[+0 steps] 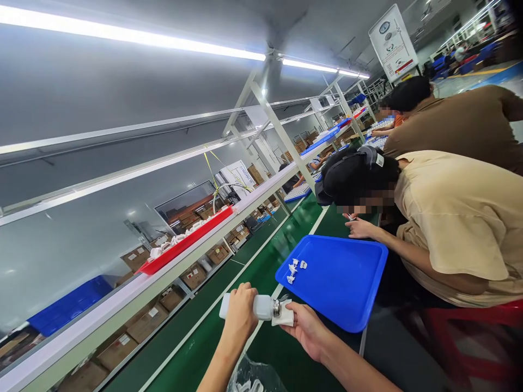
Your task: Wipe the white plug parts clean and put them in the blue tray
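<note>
My left hand (pixel 242 310) is wrapped round a white plastic bottle (pixel 262 307) with a metal top, tipped onto its side. The bottle's top end meets a folded white cloth (pixel 283 314). My right hand (pixel 304 326) pinches that cloth at its right edge. Both hands are above the green work surface (pixel 212 348). Just beyond them lies a blue tray (pixel 339 283) with several small white plastic parts (pixel 293 269) at its left side. Below my hands, a clear plastic bag (pixel 257 375) holds white parts and is cut off by the frame's bottom edge.
A red tray (pixel 188 239) full of white parts rests on the raised shelf (pixel 122 288) along the left. At my right, a co-worker in a beige shirt (pixel 457 218) bends over the bench. Red stools (pixel 469 337) stand at lower right.
</note>
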### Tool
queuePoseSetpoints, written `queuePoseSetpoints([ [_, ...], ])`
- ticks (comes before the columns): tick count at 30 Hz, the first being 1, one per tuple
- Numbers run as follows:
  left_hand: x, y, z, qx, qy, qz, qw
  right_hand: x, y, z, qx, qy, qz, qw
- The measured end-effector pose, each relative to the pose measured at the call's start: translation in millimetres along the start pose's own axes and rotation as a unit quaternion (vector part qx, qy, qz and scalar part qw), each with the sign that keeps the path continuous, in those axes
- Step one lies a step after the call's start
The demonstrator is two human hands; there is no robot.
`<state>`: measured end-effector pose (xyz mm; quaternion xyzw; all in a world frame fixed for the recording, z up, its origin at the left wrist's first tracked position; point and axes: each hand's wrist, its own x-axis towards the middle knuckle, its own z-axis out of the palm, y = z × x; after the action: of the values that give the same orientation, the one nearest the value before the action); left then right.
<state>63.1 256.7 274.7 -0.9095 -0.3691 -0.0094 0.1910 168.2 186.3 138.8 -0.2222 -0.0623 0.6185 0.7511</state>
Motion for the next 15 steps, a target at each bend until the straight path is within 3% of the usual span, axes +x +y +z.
queuePoseSetpoints([
  [15,-5.6,0.6,9.3,-0.042,0.010,-0.020,0.999,-3.8,0.0,-0.2,0.017,0.005,0.000,1.000],
])
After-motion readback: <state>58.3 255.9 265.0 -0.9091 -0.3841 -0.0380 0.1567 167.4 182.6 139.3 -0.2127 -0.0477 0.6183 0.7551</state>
